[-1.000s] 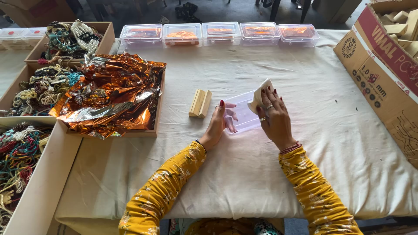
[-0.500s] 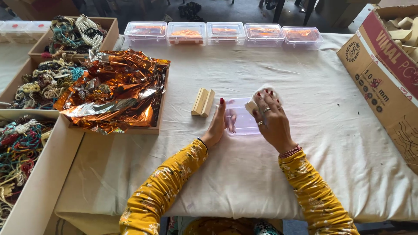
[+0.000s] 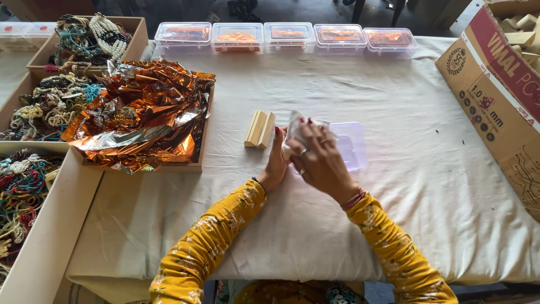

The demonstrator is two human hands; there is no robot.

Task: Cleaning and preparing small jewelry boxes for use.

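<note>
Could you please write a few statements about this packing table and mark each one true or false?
1. Five lidded clear boxes stand in a row along the far edge of the table. True.
2. The wooden blocks lie to the right of the hands. False: they lie just left of the left hand.
3. The right hand is over a clear plastic box. True.
4. The crumpled orange foil fills the cardboard carton on the right. False: it lies in a shallow tray on the left.
5. The person wears yellow patterned sleeves. True.
</note>
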